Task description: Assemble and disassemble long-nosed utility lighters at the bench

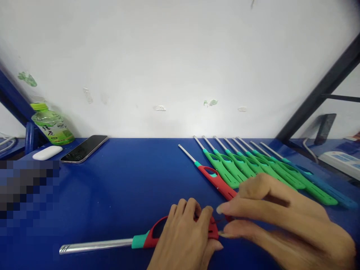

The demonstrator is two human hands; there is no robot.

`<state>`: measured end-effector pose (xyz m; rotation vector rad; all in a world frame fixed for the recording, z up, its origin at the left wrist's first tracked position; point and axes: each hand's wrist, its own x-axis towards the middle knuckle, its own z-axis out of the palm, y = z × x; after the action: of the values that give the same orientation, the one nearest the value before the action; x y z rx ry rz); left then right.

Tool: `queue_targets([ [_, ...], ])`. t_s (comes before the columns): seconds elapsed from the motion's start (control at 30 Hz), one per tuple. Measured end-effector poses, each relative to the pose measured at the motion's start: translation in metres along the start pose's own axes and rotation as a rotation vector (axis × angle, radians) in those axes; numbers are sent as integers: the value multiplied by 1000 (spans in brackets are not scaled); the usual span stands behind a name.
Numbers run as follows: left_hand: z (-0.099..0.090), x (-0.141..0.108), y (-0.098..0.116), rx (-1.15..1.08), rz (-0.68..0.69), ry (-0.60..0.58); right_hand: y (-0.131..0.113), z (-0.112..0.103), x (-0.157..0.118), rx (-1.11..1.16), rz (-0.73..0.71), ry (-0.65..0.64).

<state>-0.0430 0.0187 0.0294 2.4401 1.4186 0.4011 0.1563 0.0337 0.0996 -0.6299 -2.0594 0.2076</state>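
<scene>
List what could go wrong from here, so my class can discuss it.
1. The left hand holds the near red lighter towards one end, so a push there might swing its long metal barrel sideways.
2. The right hand appears very close to the second red lighter and could knock it into the neighbouring green lighters.
</scene>
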Motion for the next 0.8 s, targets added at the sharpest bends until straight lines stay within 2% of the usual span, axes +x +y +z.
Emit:
queue_targets([
  [0.13, 1, -1, -4, -4, -20, -13, 2, 0, -5, -84, 66, -72],
  [0.23, -1, -2, -5, 2, -14, -22, 4, 0, -8, -54, 105, -117],
  [0.3, -2, -3, -3, 12, -23, -8, 4, 2, -4, -5, 118, -43],
  [0.4, -4, -4, 2, 22, -52, 19, 4, 4, 1, -64, 150, 91],
  [0.5, -6, -3, 6, 22, -70, 21, 3, 4, -1, -112, 186, 46],
  [0.6, -7, -3, 7, 30, -74, 25, 2, 6, -2, -24, 216, -31],
  [0.73, -6, -2, 8, 43, -75, 32, 1, 8, 2, -38, 166, 100],
  [0.8, -6, -1, 8, 45, -78, 34, 1, 8, 2, -75, 156, 108],
])
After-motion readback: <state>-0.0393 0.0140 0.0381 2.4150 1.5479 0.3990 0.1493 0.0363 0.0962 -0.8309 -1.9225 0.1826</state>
